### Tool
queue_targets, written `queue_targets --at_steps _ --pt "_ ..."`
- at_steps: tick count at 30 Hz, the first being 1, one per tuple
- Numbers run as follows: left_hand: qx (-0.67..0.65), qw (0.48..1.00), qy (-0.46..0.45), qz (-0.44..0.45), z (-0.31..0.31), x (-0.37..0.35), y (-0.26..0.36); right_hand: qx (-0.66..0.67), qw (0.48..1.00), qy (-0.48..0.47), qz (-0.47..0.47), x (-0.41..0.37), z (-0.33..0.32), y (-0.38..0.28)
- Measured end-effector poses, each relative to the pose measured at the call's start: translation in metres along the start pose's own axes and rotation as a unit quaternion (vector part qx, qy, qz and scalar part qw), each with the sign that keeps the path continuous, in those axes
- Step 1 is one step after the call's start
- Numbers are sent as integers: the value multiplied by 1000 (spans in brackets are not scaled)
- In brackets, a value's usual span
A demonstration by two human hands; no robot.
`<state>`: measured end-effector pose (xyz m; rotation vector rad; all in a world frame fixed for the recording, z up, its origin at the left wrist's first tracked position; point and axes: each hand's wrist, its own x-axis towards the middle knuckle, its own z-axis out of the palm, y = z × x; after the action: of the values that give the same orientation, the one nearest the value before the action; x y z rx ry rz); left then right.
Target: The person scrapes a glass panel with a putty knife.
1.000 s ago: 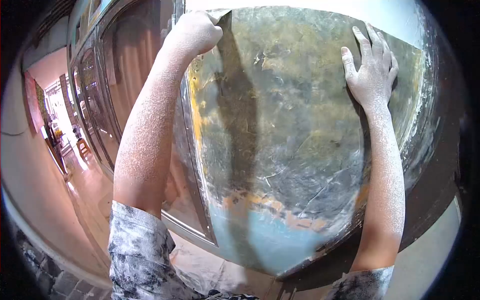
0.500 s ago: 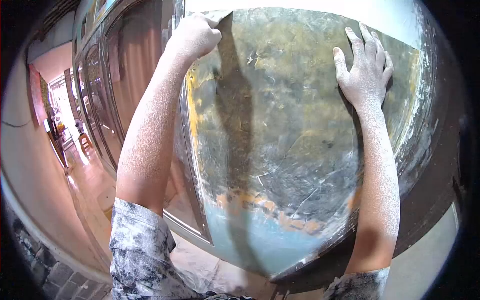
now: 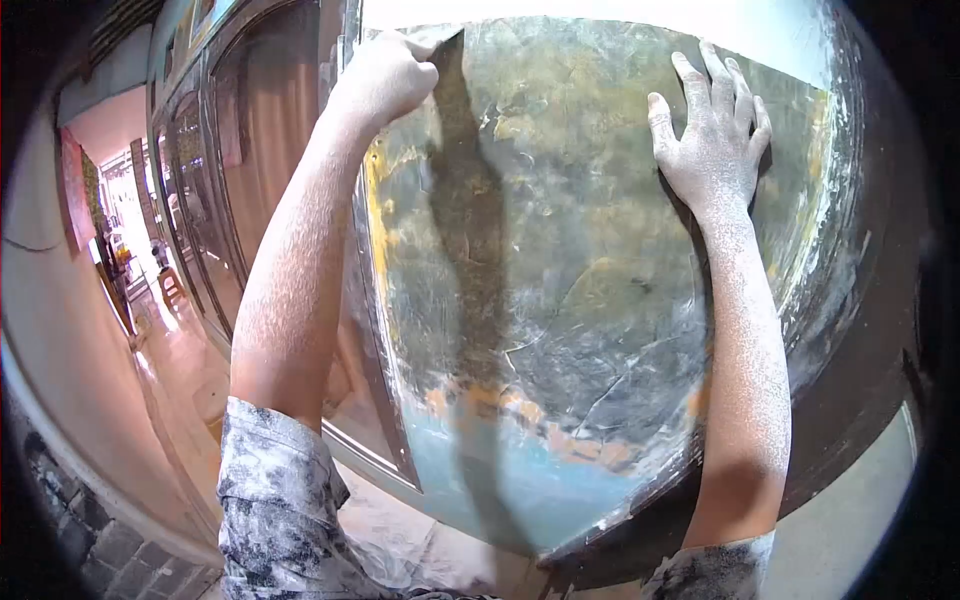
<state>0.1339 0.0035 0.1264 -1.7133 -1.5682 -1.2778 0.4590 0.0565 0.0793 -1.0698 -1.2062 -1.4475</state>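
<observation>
Holding a big scuffed metal sheet (image 3: 560, 300) upright in front of them, the person has both dusty arms raised. The left hand (image 3: 385, 75) is balled up at the sheet's top left corner with its fingers curled tight around the edge, so the sheet hangs down and to the right of those fingers. The right hand (image 3: 712, 135) lies flat on the sheet's face near the top right, fingers (image 3: 688, 78) spread wide and pointing up, palm pressed on the metal. Most of the sheet sits below and left of them. The surface is grey, with yellowish streaks just under the curled fingers and a light blue patch with orange flecks way down at the bottom. Left of the curled fingers there's a dark-framed glass door (image 3: 250, 150), and a speckled sleeve (image 3: 275, 500) shows low down
</observation>
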Motion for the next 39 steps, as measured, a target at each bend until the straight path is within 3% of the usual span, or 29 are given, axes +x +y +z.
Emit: queue_targets --at_steps 2,6,8,9,13,16,24,25,28,39 --pt "-3 999 27 41 7 9 -9 -2 1000 -3 -1 1 1 0" --pt "-27 998 -32 -39 -1 -5 10 25 999 28 -6 -2 3 0" --pt "17 999 10 43 0 -2 9 13 1000 19 1 -2 2 -1" --pt "37 992 82 94 3 -1 11 4 1000 16 6 0 1 -3" --pt "-19 1000 -19 -15 1 -10 19 9 1000 22 2 -1 4 -1" --pt "28 998 41 37 9 -3 17 6 1000 20 9 -1 3 -4" --pt "40 994 49 86 10 2 23 5 1000 14 17 -2 1 -6" --pt "20 999 24 30 3 -4 34 4 1000 17 15 -3 4 -5" --pt "0 999 -32 15 2 -8 36 5 1000 22 12 -3 4 -4" --pt "7 1000 14 16 21 -2 43 19 1000 23 10 -3 1 -4"
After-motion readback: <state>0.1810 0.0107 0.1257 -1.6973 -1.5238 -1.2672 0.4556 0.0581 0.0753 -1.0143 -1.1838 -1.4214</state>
